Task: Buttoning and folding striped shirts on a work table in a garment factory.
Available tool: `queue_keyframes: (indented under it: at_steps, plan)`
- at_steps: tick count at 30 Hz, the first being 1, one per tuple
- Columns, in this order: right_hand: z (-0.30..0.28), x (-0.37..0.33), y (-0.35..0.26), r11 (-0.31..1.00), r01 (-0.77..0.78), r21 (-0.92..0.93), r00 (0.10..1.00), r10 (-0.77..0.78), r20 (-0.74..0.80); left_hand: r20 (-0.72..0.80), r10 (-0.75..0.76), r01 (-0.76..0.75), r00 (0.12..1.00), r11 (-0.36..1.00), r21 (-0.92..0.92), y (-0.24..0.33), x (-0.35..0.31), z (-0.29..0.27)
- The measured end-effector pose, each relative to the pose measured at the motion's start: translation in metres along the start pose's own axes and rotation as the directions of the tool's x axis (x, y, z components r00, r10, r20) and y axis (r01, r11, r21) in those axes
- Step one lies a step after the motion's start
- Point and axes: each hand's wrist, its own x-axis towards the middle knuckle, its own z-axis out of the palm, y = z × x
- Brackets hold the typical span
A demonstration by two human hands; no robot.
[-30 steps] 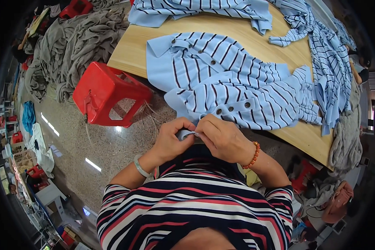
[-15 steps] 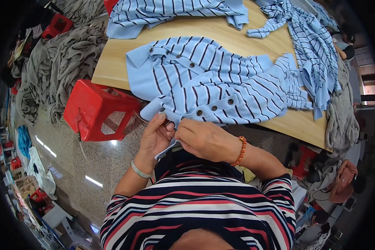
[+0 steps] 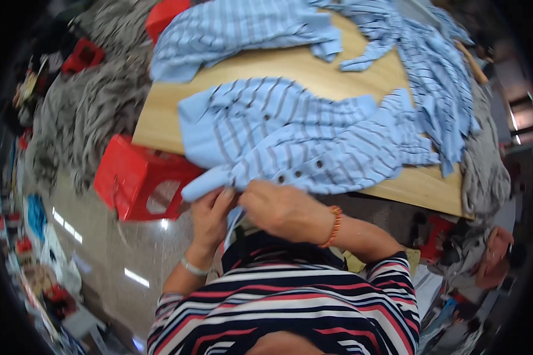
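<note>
A light blue knit cardigan (image 3: pixel 343 133) with dark stripes and dark buttons lies spread on the wooden table, its near edge hanging over toward me. At its lower left corner, my left hand (image 3: pixel 209 218) pinches the plain blue edge band between thumb and fingers. Close beside it, my right hand (image 3: pixel 284 208) has its fingers closed on the same front edge of the cardigan. Its fingertips are partly hidden and blurred. Several buttons run along the front band to the right of my hands.
More striped blue knitwear (image 3: pixel 243 32) lies on the table (image 3: pixel 160 121) at the back, with another heap (image 3: pixel 432 77) at the right. A red plastic stool (image 3: pixel 121 177) stands by the left table corner. Grey knit fabric (image 3: pixel 80 118) is piled at left; more grey cloth (image 3: pixel 485 183) hangs at right.
The table and garments sit lower in the picture. My hands have shifted slightly left and down along the cardigan's edge, and my left fingers have closed in on the band.
</note>
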Motion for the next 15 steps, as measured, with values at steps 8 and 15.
queue_keyframes:
  at_steps: [8, 15]
  plan:
    - [0.014, 0.003, 0.001, 0.994, 0.051, -0.096, 0.990, -0.063, -0.127, 0.006, 0.084, -0.083, 0.996, 0.975, 0.206, -0.009, -0.004, -0.008]
    - [0.015, -0.003, -0.003, 0.991, -0.023, -0.131, 0.978, -0.005, -0.207, 0.114, 0.081, -0.088, 0.990, 0.994, 0.061, -0.009, 0.003, -0.006]
